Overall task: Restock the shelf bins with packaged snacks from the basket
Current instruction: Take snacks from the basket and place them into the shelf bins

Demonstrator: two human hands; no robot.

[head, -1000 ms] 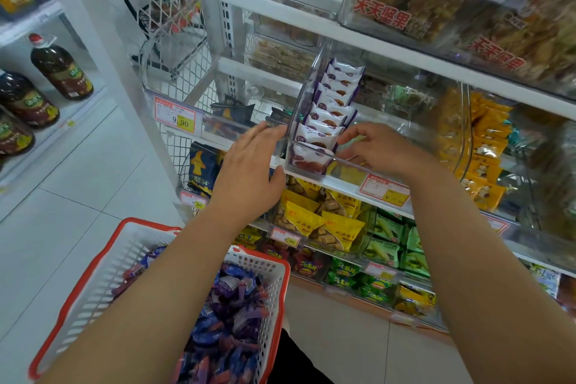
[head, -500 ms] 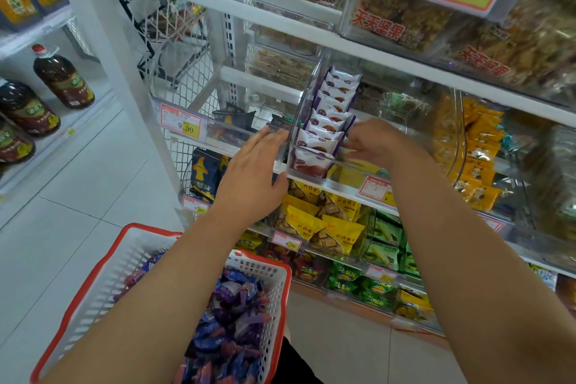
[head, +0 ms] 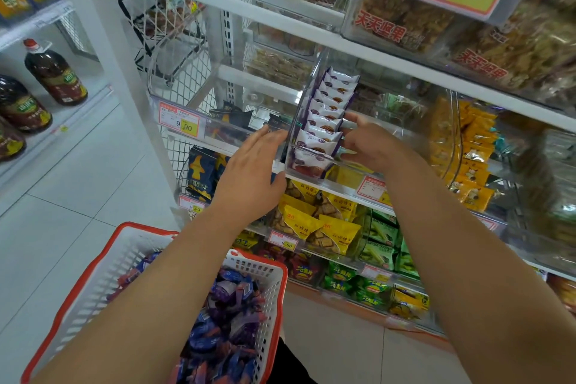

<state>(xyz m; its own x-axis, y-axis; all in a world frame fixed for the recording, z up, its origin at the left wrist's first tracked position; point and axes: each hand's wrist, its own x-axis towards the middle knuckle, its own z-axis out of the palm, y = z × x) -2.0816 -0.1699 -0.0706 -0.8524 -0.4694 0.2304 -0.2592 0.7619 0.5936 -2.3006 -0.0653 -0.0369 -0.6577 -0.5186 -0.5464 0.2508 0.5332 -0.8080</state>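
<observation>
Squaring the row of purple-and-white snack packets (head: 325, 121) inside the clear shelf bin (head: 307, 162) looks like the step in hand, at the centre of the frame. The left hand (head: 252, 171) lies flat, fingers straight, against the bin's outer left wall, holding nothing. The right hand (head: 371, 146) reaches in at the bin's right side with fingers curled by the packets; whether it pinches one I cannot tell. To do this well, brace the bin with the flat hand so it does not slide along the shelf, and nudge the packets upright and evenly overlapped. More packets wait in the red-rimmed basket (head: 103, 259) at lower left.
</observation>
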